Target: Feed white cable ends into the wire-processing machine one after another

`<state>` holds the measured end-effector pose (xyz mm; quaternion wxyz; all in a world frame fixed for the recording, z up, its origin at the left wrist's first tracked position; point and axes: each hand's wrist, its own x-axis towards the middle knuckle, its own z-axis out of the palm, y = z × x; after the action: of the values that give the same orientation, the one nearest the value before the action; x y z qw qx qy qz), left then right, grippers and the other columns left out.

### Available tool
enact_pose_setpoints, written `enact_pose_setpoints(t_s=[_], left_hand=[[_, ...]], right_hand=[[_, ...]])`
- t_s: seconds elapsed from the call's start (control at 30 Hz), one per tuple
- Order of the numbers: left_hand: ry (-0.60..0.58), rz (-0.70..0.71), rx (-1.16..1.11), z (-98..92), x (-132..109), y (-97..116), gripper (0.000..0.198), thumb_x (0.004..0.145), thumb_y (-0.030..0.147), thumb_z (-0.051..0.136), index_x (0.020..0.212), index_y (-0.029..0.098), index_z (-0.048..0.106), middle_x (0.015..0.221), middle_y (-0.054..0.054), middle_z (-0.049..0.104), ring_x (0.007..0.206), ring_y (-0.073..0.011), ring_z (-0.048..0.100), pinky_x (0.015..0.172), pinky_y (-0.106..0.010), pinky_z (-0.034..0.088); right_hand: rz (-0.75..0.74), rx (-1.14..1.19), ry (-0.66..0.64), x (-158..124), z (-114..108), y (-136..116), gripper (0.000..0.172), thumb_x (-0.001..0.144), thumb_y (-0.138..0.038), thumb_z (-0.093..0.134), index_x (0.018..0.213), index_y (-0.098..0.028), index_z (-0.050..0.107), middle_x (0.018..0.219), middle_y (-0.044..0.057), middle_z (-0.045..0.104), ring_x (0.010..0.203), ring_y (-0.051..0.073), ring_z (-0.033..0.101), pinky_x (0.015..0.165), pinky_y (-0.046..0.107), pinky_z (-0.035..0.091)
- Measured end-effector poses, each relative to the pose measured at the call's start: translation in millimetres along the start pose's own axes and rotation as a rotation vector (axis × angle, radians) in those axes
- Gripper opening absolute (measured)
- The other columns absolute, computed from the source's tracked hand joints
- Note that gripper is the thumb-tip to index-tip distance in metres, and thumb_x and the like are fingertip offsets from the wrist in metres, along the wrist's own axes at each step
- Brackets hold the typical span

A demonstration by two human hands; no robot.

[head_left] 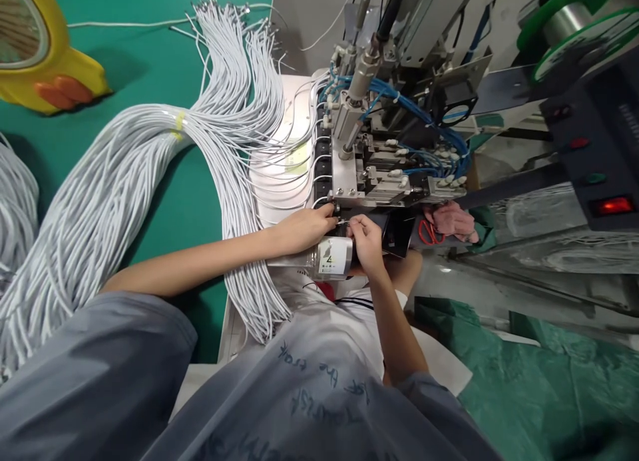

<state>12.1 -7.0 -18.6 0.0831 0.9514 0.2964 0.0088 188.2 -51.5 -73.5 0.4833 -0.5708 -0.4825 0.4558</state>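
Below the near end of a metal machine (359, 161), my two hands almost meet. My left hand (304, 229) reaches across a pale board and is closed, its fingertips pinching a thin white cable (343, 222). The short end of that cable points to the right. There my right hand (367, 241) has thumb and forefinger pinched together at its tip; the fine detail is too small to see. Just under the hands is a clear container with a white label (333, 256). Several white cables run in a row from a large bundle (210, 138) into the machine's black slots (323, 167).
A yellow tie (178, 124) holds the bundle on a green mat (134, 48). A yellow duck-shaped object (74, 75) stands upper left. To the right are a pink cloth (452, 220), red-handled scissors (430, 233), a control box (596, 148) and a wire spool (564, 28).
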Motion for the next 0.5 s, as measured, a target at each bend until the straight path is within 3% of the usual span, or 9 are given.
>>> enact_pose_setpoints(t_s=[0.1, 0.27, 0.5], left_hand=[[-0.009, 0.000, -0.014, -0.2, 0.3, -0.4, 0.028, 0.094, 0.018, 0.035, 0.100, 0.010, 0.062, 0.091, -0.008, 0.054, 0.057, -0.0083, 0.054, 0.054, -0.021, 0.041], [0.014, 0.026, 0.011, 0.1, -0.2, -1.9, 0.036, 0.090, 0.013, 0.041, 0.123, 0.018, 0.055, 0.094, -0.006, 0.055, 0.060, -0.0098, 0.057, 0.053, -0.022, 0.040], [-0.038, 0.019, 0.069, -6.8, 1.5, -1.9, 0.035, 0.091, 0.015, 0.041, 0.123, 0.018, 0.054, 0.101, -0.009, 0.054, 0.069, -0.0129, 0.061, 0.052, -0.022, 0.040]], right_hand=[[0.007, 0.038, -0.011, 3.0, 2.2, 2.4, 0.022, 0.082, -0.032, 0.051, 0.065, -0.019, 0.047, 0.053, -0.006, 0.039, 0.050, 0.009, 0.037, 0.051, 0.024, 0.029], [0.046, 0.047, -0.036, 6.5, 1.6, 7.6, 0.021, 0.082, -0.034, 0.051, 0.067, -0.020, 0.048, 0.051, -0.006, 0.039, 0.048, 0.009, 0.036, 0.049, 0.024, 0.028], [0.048, 0.009, -0.089, 10.4, 0.8, 5.2, 0.025, 0.083, -0.032, 0.048, 0.061, -0.020, 0.045, 0.052, -0.005, 0.042, 0.051, 0.010, 0.039, 0.052, 0.024, 0.032]])
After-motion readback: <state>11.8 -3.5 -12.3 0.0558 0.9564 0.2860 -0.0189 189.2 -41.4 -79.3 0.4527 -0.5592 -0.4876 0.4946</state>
